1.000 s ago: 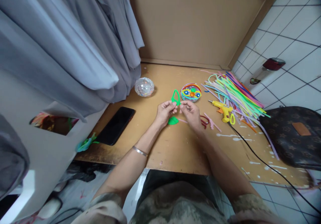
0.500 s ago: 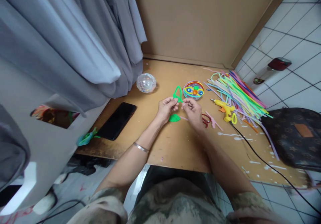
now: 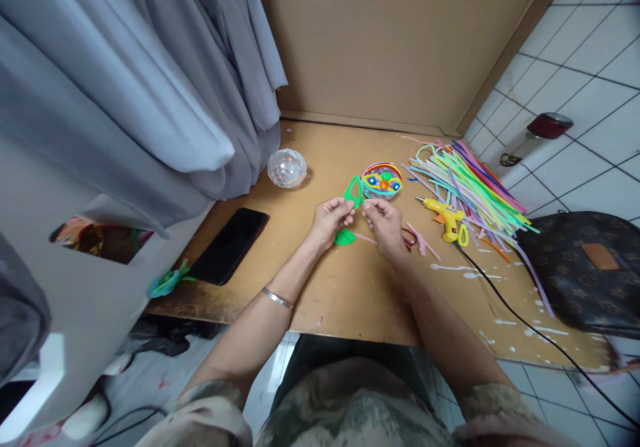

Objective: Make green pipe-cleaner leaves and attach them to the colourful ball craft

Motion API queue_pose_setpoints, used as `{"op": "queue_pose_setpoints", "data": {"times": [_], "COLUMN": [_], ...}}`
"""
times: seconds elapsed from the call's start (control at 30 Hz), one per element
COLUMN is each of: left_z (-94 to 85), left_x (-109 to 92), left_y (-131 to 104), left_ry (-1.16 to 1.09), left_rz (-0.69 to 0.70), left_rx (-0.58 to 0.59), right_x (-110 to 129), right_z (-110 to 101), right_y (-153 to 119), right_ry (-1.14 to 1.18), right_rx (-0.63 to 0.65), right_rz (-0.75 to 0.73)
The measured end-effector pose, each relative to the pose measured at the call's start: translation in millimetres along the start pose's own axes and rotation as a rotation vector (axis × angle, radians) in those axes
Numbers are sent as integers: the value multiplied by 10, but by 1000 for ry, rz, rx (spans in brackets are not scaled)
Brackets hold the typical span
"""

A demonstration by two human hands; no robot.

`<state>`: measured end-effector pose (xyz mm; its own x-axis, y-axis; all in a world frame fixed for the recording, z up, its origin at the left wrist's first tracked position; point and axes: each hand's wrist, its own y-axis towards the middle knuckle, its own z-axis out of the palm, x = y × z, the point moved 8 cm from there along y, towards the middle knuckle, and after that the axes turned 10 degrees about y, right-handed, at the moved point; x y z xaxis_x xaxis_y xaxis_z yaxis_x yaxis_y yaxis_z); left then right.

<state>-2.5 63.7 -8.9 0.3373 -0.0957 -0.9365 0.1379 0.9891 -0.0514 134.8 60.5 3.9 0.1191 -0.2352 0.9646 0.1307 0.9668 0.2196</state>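
Note:
Between my hands, above the table, is a green pipe cleaner [image 3: 355, 184] bent into a leaf-like loop. My left hand [image 3: 332, 220] pinches its lower end. The fingertips of my right hand [image 3: 382, 221] are closed at the loop's right side, around the green strand. On the table just below my left hand lies a green leaf-shaped piece [image 3: 345, 237]. Beyond my right hand sits a clear bowl-like ball [image 3: 382, 181] decorated with colourful pipe cleaners. Scissors with dark red handles [image 3: 409, 238] lie partly hidden beside my right wrist.
A clear faceted ball [image 3: 287, 168] stands at the back left, and a black phone [image 3: 230, 245] lies left. On the right are a pile of pipe cleaners [image 3: 475, 190], a yellow glue gun [image 3: 447, 219] with a trailing cord and a dark bag [image 3: 583, 273]. A grey curtain [image 3: 200, 87] hangs left.
The view has shifted slightly. The green loop has tilted a little and sits slightly lower, both hands staying close together around it.

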Motion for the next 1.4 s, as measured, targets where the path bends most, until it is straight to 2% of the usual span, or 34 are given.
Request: {"op": "queue_pose_setpoints", "data": {"times": [0.13,0.33,0.7,0.97,1.4], "left_z": [21,42,-28,-4,-19], "left_x": [7,5,-53,-64,-51], "left_y": [0,-2,-16,-15,-12], "left_ry": [20,48,128,125,184], "left_rz": [12,25,78,111,120], "left_rx": [38,60,-54,-33,-67], "right_x": [-44,26,100,52,69], "right_z": [6,88,156,141,161], "right_y": [-7,-20,-45,-41,-37], "right_ry": [42,46,15,60,20], "right_rx": [-1,75,122,96,116], "right_rz": [47,-27,-52,19,-36]}}
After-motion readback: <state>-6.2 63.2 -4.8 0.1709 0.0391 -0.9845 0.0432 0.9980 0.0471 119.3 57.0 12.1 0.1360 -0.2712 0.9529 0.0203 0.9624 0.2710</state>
